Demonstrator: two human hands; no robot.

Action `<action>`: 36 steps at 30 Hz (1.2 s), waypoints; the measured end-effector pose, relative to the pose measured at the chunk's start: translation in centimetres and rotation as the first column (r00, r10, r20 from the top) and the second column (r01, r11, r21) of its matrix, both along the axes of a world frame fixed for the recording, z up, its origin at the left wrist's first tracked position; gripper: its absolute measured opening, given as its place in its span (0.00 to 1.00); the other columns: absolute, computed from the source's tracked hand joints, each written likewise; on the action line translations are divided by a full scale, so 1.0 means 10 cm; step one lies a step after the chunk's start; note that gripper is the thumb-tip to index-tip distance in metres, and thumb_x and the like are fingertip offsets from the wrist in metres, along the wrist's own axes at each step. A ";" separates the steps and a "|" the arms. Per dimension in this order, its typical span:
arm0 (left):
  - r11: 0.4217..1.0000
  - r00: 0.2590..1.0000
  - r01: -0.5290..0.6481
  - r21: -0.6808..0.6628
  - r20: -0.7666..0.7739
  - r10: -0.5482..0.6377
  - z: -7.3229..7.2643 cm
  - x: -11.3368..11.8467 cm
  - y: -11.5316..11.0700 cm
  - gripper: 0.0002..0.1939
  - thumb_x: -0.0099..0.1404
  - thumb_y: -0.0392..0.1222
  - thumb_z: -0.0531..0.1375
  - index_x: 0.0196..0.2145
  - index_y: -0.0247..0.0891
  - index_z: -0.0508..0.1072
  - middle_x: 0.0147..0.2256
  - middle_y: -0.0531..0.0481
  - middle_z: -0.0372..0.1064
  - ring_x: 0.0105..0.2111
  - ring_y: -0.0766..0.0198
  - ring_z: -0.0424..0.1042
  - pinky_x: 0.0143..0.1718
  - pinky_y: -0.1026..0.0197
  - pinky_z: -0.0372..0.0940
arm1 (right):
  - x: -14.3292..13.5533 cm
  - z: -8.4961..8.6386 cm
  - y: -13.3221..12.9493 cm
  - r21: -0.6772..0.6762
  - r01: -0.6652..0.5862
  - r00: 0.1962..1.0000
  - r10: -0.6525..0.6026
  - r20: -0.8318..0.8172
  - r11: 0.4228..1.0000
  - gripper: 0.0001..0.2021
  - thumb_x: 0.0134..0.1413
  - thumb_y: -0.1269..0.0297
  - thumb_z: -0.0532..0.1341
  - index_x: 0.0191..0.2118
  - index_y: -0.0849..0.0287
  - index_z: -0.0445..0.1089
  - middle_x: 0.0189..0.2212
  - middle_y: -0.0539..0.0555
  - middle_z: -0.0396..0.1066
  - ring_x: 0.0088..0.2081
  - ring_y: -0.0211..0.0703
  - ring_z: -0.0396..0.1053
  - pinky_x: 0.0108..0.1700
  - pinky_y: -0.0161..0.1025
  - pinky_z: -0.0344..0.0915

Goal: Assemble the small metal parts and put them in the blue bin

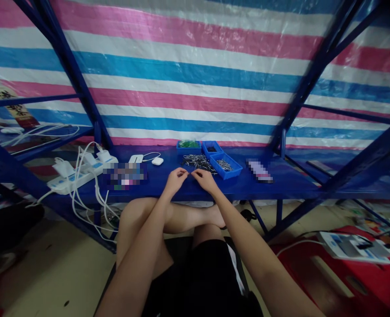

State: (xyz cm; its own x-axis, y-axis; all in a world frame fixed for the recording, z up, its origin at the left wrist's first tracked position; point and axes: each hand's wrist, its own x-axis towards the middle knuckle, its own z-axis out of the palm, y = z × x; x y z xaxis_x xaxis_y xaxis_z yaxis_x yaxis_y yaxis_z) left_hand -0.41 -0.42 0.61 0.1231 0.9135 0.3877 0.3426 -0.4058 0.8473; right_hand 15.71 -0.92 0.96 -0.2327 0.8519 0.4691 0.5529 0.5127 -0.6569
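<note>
My left hand point(178, 177) and my right hand point(203, 177) meet in front of me over the near part of the blue table point(161, 189). Fingers of both are pinched, their tips almost touching; whatever lies between them is too small to make out. Just beyond the fingertips spreads a loose pile of thin black and silver pieces point(196, 161). To the right of my right hand is a blue bin point(231, 173) with small silvery pieces point(224, 164) in it. Behind it sits another blue bin point(212, 145) with dark contents. A third blue bin point(188, 151) holds green pieces point(188, 144).
A white power strip point(82, 174) with chargers and trailing cables occupies the table's left end. Near it lie a white case point(157, 161) and a blurred-out item point(125, 175). A blurred phone-like object point(260, 171) rests on the right. Blue metal posts point(79, 79) frame both sides.
</note>
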 end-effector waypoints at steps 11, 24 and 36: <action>0.998 0.982 0.037 0.047 -0.189 -0.027 -0.07 0.01 0.03 0.14 0.54 0.47 0.57 0.31 0.34 0.75 0.28 0.48 0.73 0.29 0.62 0.70 0.32 0.62 0.63 | 0.01 0.01 -0.02 -0.023 -0.052 0.998 0.051 -0.049 0.998 0.13 0.54 0.57 0.54 0.33 0.59 0.71 0.30 0.50 0.72 0.32 0.37 0.67 0.36 0.31 0.59; 0.997 0.988 0.035 0.063 -0.154 -0.025 -0.07 0.00 0.04 0.14 0.56 0.46 0.58 0.34 0.34 0.75 0.33 0.46 0.74 0.33 0.61 0.71 0.36 0.62 0.63 | 0.03 -0.04 0.05 -0.053 -0.074 0.994 0.069 -0.090 0.996 0.10 0.52 0.64 0.54 0.34 0.58 0.72 0.31 0.50 0.72 0.33 0.39 0.68 0.38 0.34 0.61; 0.999 0.988 0.036 0.040 -0.152 -0.030 -0.01 0.01 -0.01 0.13 0.57 0.43 0.55 0.35 0.34 0.75 0.34 0.46 0.74 0.34 0.61 0.71 0.39 0.62 0.64 | 0.04 -0.07 0.08 -0.061 -0.062 0.978 0.049 -0.201 0.996 0.12 0.52 0.59 0.54 0.34 0.60 0.70 0.29 0.51 0.71 0.32 0.38 0.66 0.37 0.34 0.61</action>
